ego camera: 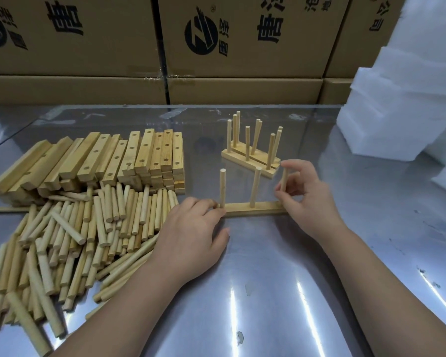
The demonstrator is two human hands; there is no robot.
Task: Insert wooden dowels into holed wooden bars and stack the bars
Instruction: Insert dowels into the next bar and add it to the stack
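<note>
At the centre of the frame a slim, square-edged holed wooden bar [255, 210] lies flat on the shiny steel table [281, 292], with two smooth round dowels [222, 188] standing upright in it. The left hand [191, 233] steadies the bar's left end with curled fingers, while the right hand [307, 194] pinches a third dowel [283, 180] upright over its right end. A loose heap of pale dowels [75, 240] fills the lower left below stacked drilled bars [101, 161], finished pegged bars [252, 150] sit just above centre, and printed cardboard boxes [216, 60] and white foam blocks [397, 99] line the top and right.
</note>
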